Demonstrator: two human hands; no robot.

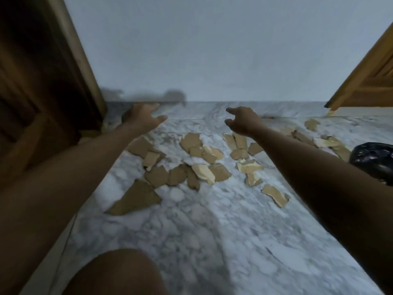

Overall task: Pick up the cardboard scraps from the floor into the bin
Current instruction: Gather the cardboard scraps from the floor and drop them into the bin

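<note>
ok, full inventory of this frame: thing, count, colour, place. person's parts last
cardboard scraps: a couple dozen, too many to count exactly, brown and pale tan, scattered on the floor, centre to right
bin bag: one, black, right edge, partly cut off
floor: white-grey marble
wall: one, pale, at the back
left door: one, dark wood
right door: one, lighter wood, far right
knee: one, bottom edge
left hand: open, empty, outstretched
right hand: open, empty, outstretched
</note>
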